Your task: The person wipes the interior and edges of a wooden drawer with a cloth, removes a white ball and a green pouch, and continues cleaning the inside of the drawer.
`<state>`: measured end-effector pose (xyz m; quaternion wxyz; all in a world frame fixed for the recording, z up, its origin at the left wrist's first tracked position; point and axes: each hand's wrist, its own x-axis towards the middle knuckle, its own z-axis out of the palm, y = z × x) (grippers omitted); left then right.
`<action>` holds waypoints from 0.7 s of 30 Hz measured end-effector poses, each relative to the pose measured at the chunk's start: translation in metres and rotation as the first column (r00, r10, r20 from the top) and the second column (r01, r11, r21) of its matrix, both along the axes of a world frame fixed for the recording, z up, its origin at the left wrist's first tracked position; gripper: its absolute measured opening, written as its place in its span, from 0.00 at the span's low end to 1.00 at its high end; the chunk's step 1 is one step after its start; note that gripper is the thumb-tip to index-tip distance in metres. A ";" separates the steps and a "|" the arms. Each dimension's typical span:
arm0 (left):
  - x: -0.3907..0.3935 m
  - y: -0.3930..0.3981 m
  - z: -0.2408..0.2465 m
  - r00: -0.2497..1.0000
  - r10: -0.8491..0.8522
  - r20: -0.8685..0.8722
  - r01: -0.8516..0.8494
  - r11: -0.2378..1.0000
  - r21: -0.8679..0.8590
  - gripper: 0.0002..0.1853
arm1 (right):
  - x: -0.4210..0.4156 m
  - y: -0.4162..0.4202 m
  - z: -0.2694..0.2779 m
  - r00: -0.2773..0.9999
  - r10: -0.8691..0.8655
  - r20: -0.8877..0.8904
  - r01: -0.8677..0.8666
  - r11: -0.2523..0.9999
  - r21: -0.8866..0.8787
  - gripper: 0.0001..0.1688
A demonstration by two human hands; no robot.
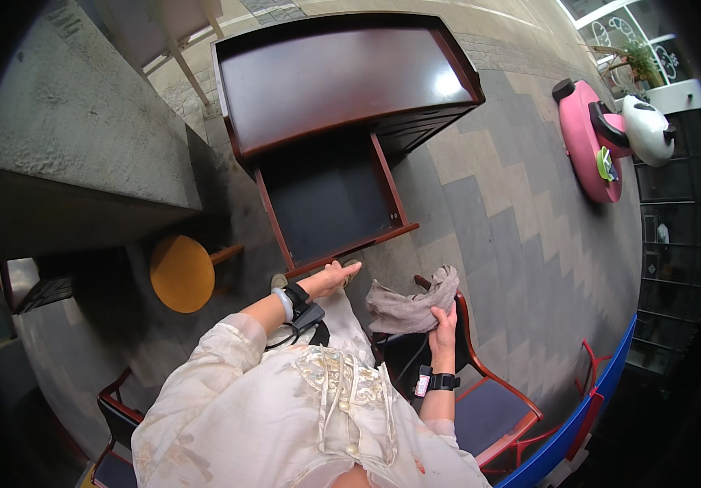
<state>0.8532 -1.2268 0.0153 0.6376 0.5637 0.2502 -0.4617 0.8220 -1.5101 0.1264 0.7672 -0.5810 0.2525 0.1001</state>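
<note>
My right hand (pixel 443 329) grips a crumpled grey-brown cloth (pixel 411 303), holding it above a chair on the right. My left hand (pixel 329 279) is at the front edge of a pulled-out drawer (pixel 332 201), its thumb and fingers extended and nothing visible in it. Whether it touches the drawer front cannot be told. The drawer has reddish-brown wooden sides and a dark bottom. It juts towards me from a dark glossy wooden cabinet (pixel 344 76) with a raised rim around its top.
Wooden-framed chairs stand at right (pixel 497 409) and lower left (pixel 120 415). A round yellow-brown stool (pixel 181 274) sits left, beneath a concrete block (pixel 88 116). A pink panda figure (pixel 594 140) and a blue panel (pixel 594 409) stand farther right on the paved floor (pixel 503 274).
</note>
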 end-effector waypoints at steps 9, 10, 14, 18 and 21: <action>0.053 0.008 -0.003 0.748 0.661 -0.059 -0.663 0.742 -0.100 0.45 | 0.070 -0.092 -0.005 1.000 0.004 0.008 -0.004 1.000 0.009 0.46; 0.060 0.016 -0.014 0.674 0.731 -0.112 -0.738 0.658 -0.150 0.45 | 0.077 -0.097 -0.003 1.000 0.014 0.016 -0.014 1.000 0.002 0.46; 0.105 0.028 -0.028 0.471 0.859 -0.201 -0.858 0.394 -0.330 0.41 | 0.093 -0.124 0.004 0.998 0.038 0.051 -0.037 0.999 -0.018 0.48; 0.144 0.038 -0.031 0.221 0.887 -0.406 -0.949 0.099 -0.301 0.43 | 0.096 -0.141 0.007 0.997 0.014 0.081 -0.013 1.000 -0.008 0.42; 0.152 0.044 -0.031 0.134 0.882 -0.453 -0.956 -0.006 -0.295 0.45 | 0.098 -0.158 0.008 0.998 0.034 0.046 -0.035 0.999 0.019 0.48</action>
